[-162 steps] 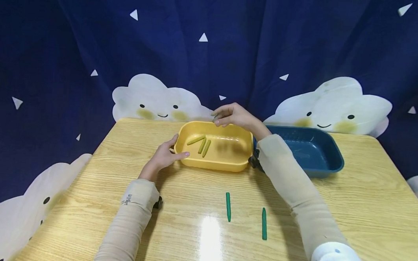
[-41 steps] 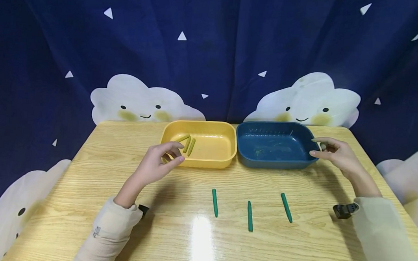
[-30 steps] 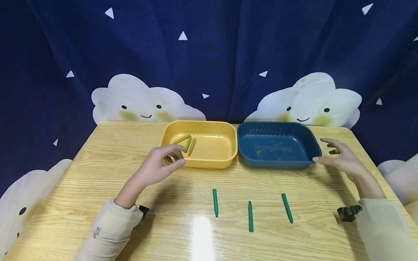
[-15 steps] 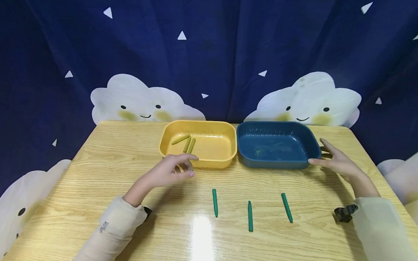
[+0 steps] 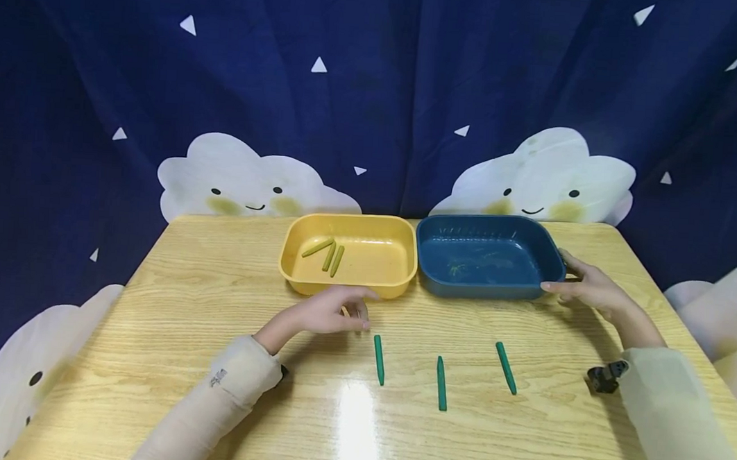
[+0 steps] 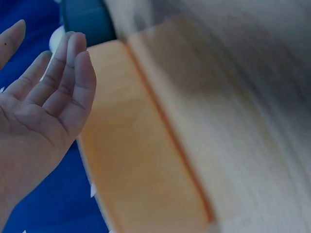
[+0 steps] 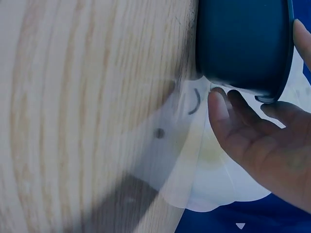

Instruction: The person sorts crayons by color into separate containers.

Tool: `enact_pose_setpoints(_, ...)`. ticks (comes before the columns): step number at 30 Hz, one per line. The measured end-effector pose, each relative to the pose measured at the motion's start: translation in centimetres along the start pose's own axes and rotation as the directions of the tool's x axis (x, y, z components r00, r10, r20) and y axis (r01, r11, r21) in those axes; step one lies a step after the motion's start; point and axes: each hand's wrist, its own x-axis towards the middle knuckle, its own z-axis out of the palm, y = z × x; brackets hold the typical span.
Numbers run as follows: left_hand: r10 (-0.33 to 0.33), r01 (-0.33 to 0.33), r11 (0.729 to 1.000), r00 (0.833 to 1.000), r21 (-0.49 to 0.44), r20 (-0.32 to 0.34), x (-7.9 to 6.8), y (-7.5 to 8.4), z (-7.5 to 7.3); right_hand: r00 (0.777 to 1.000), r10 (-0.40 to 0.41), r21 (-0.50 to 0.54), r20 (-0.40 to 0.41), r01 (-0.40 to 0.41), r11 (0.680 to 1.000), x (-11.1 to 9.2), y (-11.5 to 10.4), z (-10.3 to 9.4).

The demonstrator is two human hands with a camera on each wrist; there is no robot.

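Note:
My left hand [image 5: 338, 310] hovers in front of the yellow bin [image 5: 397, 287], fingers loosely bent and holding nothing. Just to its right lies a green crayon [image 5: 379, 360] on the table. In the left wrist view, the palm and relaxed fingers of the left hand [image 6: 43, 102] show. My right hand [image 5: 591, 287] rests at the right end of the blue bin [image 5: 490, 290], thumb near the front corner and fingers against the outer end wall. From the right wrist view, the fingers of the right hand [image 7: 262, 131] lie beside that end of the blue bin [image 7: 243, 43].
Two more green crayons lie to the right, a middle crayon [image 5: 442, 383] and a right crayon [image 5: 506, 368]. Inside the yellow bin are three olive-yellow crayons, one slanted crayon [image 5: 317, 247] among them. A dark blue curtain [image 5: 376, 84] hangs behind the table.
My left hand has left the yellow bin's side and moved right and nearer, towards the left green crayon. The right hand went from above the yellow bin to the blue bin's right end.

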Motion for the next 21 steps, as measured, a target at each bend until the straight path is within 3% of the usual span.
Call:
enact_pose_setpoints(6, -0.057, 0.057, 0.998, 0.996, 0.009, 0.071, 1.3, -0.4, 0.8, 1.0, 0.02, 0.016, 0.004, -0.02, 1.0, 0.1, -0.1, 0.0)
enact_pose_setpoints(13, -0.033, 0.025, 0.998, 0.992, 0.062, 0.125, 2.4, -1.3, 1.5, 0.999, 0.031, 0.025, 0.013, -0.032, 0.999, 0.2, -0.2, -0.1)
enact_pose_setpoints(21, -0.075, 0.062, 0.995, 0.978, 0.076, 0.192, 3.5, -1.9, 2.1, 0.999, 0.035, 0.017, 0.011, -0.035, 0.999, 0.2, 0.1, -0.1)
